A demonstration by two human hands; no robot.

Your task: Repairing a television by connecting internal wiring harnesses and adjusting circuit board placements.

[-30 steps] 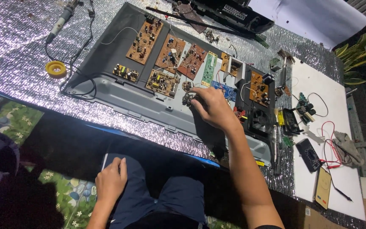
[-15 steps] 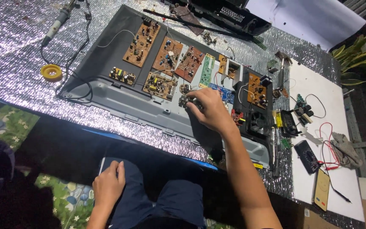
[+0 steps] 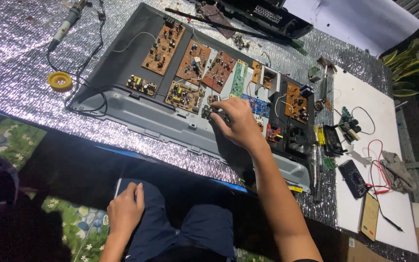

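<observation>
Right hand (image 3: 241,125) pinches a small dark component (image 3: 208,112) on the grey metal back panel (image 3: 146,114), near brown circuit boards (image 3: 186,96). Left hand (image 3: 124,211) rests flat, empty, on a knee.

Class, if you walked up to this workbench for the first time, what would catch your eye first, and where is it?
A grey panel lies mid-table on silvery foil sheeting, studded with brown circuit boards. The right hand rests at its centre on a small component; the left hand rests on the knee.

The right hand (image 3: 238,123) covers most of a small dark component (image 3: 208,112), perhaps a connector; the left forearm and black device (image 3: 267,17) leave frame.
</observation>
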